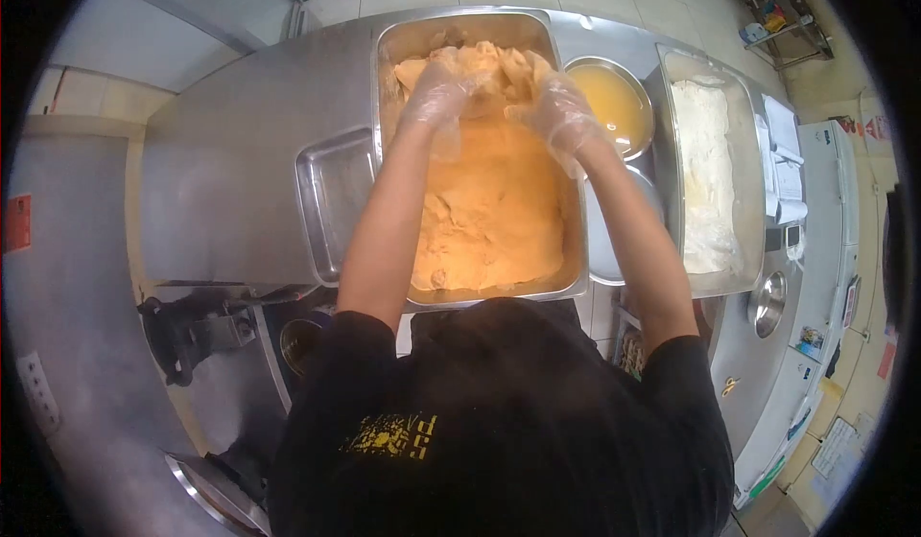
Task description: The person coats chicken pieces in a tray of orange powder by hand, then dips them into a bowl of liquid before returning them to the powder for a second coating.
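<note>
Bright, even light puts a dull sheen on the worktop (240, 173) and a small glint on the yellow liquid (606, 101), while wide-angle distortion bows the worktop's far edge, black vignetting swallows the corners, and pale haze softens the dark shirt (518, 412).

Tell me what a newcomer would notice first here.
In the centre, a big metal pan of orange mix stands out. At its far end are the left hand and right hand in clear gloves. To the right sit a bowl of yellow liquid and a second pan holding white powder.
</note>
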Demonstrator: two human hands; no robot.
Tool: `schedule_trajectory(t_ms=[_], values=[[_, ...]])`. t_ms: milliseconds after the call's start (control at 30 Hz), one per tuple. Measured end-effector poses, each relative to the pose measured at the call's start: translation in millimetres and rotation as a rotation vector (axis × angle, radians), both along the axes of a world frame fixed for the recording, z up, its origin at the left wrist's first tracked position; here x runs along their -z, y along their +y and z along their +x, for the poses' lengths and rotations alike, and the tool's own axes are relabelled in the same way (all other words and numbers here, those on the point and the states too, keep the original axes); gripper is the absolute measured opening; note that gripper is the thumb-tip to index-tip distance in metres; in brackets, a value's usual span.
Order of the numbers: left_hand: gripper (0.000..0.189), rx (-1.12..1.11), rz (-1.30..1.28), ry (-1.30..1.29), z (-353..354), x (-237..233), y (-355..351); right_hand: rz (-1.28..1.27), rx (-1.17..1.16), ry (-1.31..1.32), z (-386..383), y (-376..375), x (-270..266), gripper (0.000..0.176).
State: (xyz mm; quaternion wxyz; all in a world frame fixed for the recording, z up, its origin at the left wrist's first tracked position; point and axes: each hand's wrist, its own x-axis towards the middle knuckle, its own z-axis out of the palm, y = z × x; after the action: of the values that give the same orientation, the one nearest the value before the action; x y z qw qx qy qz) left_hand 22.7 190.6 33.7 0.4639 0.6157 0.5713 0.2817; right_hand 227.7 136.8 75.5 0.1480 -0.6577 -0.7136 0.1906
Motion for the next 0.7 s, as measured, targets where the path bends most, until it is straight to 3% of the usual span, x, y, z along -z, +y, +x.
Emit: schedule_trajectory(t_ms=[67, 133, 200, 267, 367, 467, 567, 700], values=[[0.060, 0.170, -0.085, 0.080, -9.5, 6.9, -11.3, -0.126, -0.136, -0.186, 3.3, 1.1, -0.3, 0.032], [0.056, 0.342, -0.163, 0.167, -23.2, 10.8, -28.9, -0.219, -0.304, -0.332, 10.8, -14.7, 35.7, 0.029], [0.064, 0.501, -0.118, 0.474, -25.5, 50.7, -55.3, -0.462, -0.767, -0.629, 18.2, -34.0, 90.3, 0.022], [0.065, 0.488, -0.321, 0.568, -9.2, 57.5, -86.2, -0.438, -0.957, -0.660, 15.8, -69.9, 93.2, 0.018], [0.062, 0.441, -0.148, 0.716, 13.7, 75.9, -114.3, -0.457, -0.215, -0.422, -10.3, -105.0, 111.7, 0.019], [0.062, 0.456, -0.123, 0.653, 7.0, 59.5, -115.9, -0.588, -0.413, -0.471, 1.6, -101.2, 110.8, 0.022], [0.061, 0.552, -0.313, 0.654, 3.7, 44.1, -103.8, -0.600, -0.670, -0.546, 6.4, -99.0, 105.0, 0.026], [0.057, 0.537, -0.301, 0.678, 3.0, 32.0, -108.7, -0.575, -0.408, -0.358, 4.3, -108.9, 103.2, 0.036]])
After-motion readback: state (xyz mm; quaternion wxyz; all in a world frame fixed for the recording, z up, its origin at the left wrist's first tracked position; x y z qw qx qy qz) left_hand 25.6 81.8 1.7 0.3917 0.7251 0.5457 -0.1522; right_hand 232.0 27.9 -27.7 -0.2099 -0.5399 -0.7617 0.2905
